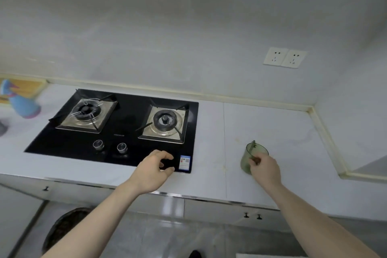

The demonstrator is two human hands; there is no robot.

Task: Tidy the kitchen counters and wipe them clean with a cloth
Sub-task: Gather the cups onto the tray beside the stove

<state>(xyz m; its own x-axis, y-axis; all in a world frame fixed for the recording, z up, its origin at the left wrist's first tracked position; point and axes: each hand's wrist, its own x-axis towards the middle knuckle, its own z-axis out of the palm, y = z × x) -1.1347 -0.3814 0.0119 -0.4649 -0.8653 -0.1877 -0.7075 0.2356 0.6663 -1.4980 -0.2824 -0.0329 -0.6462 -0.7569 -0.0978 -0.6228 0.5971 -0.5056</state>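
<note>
A green see-through cup (250, 154) stands on the white counter (278, 132) to the right of the stove. My right hand (265, 169) pinches its rim on the near side, and something thin sticks up inside the cup at its far rim. My left hand (154, 168) hovers over the front right corner of the black glass stove (129, 119), its fingers loosely curled and holding nothing. No cloth is in view.
The stove has two burners and two knobs (110, 145) near its front. A blue and purple object (22, 103) and a yellow board lie blurred at far left. Two wall sockets (284, 57) sit above the counter. Cabinet doors and a dark round mat are below.
</note>
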